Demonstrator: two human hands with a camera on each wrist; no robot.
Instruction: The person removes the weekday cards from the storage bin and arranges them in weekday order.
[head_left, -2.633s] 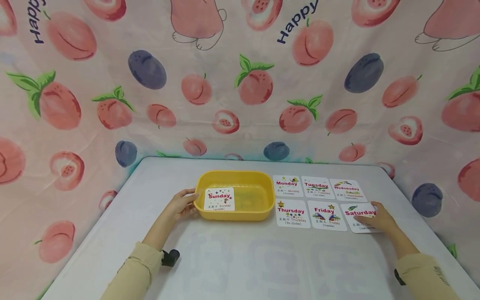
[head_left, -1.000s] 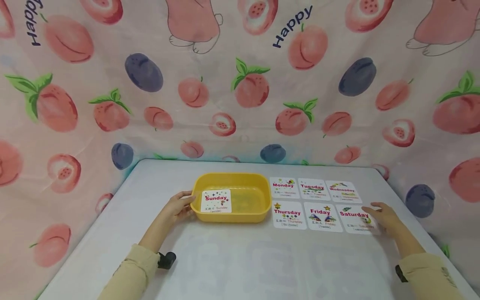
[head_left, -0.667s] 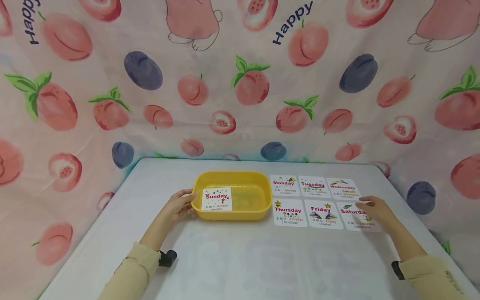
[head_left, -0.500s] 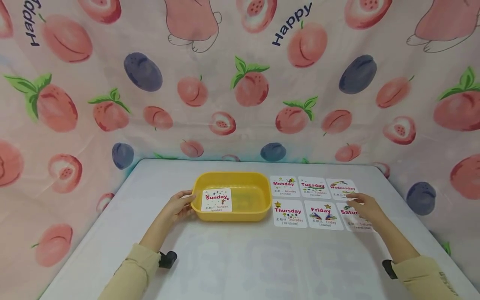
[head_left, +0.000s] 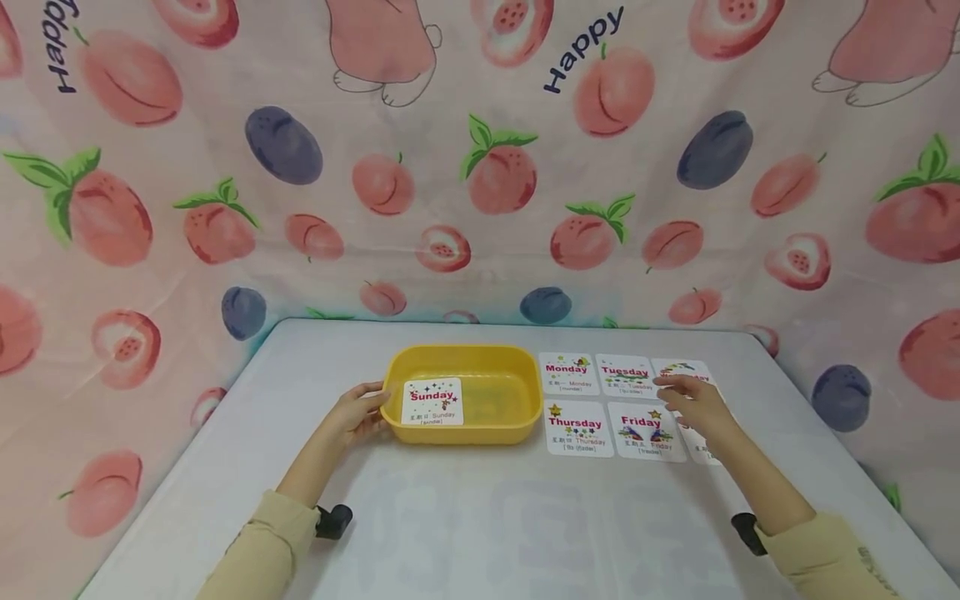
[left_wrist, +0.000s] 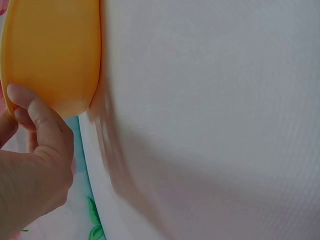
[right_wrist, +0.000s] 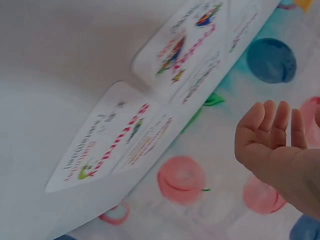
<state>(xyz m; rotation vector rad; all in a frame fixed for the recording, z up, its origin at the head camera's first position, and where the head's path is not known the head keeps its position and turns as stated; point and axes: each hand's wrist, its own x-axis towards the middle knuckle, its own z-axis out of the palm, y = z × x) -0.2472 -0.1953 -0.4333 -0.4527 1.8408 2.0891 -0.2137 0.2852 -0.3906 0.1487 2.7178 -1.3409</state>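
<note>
White counter walled by peach-print cloth, weekday cards beside a yellow tray

Head view: left hand grasps the yellow tray holding the Sunday card; right hand, released, hovers over the Wednesday card. Left wrist view: fingers curl on the tray's wall. Right wrist view: an empty palm above two blurred cards, apart from them.

The Saturday card and the Wednesday card are largely covered by the right hand in the head view. In the right wrist view, card print is blurred beyond reading. In the left wrist view, the yellow tray is cut off by the frame edge. Small captions are illegible.
</note>
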